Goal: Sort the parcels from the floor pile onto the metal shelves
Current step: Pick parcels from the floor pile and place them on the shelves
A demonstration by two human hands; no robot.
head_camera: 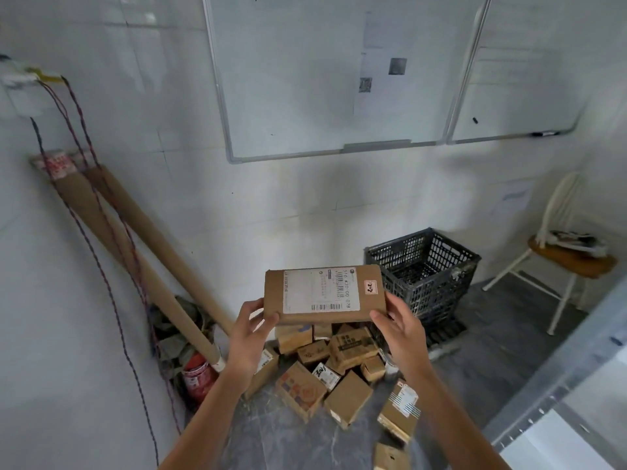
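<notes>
Brown cardboard parcel (324,295), flat and label-up, is held between both hands above the floor pile (334,371). At its near left corner the left hand (249,337) pinches it, fingers (251,305) half curled along the edge. The right hand (402,329) grips the right end likewise. A black crate (424,266) stands just behind.
</notes>
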